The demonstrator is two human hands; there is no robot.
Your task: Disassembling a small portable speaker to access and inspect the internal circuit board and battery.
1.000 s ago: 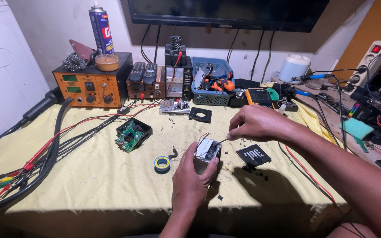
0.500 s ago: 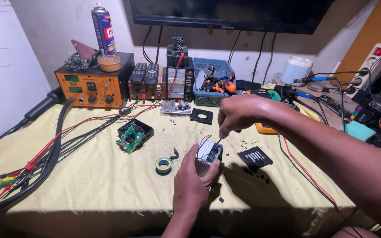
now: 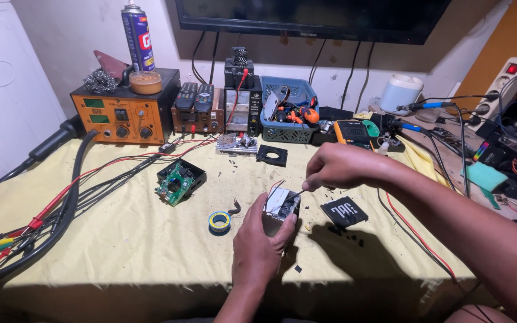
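Head view: left hand [image 3: 257, 242] wraps its fingers closed around a small opened device [image 3: 280, 209], gripping it from below and behind, near the middle of the worktop [image 3: 121, 239] and toward its front edge. Red and white wires rise from the top of the device. Right hand [image 3: 336, 166] hovers just above and right of the device, fingers pinched narrow on a thin probe-like tool [image 3: 294, 194] whose tip meets the exposed top of the device. A black square cover panel [image 3: 344, 211] lies flat just right of the device, with small dark fragments scattered beside it. A roll of blue and yellow tape [image 3: 219, 222] rests left of the device, near a short dark curved piece. Farther left, a black housing with a green circuit board [image 3: 178, 181] sits tilted. Along the rear edge stand an orange soldering station [image 3: 121, 113], a bench power supply [image 3: 242, 109] and a blue basket [image 3: 288, 110] of tools. A black square frame [image 3: 271, 155] lies in front of the basket. Thick black cables [image 3: 61, 209] and red leads run across the left side of the worktop.
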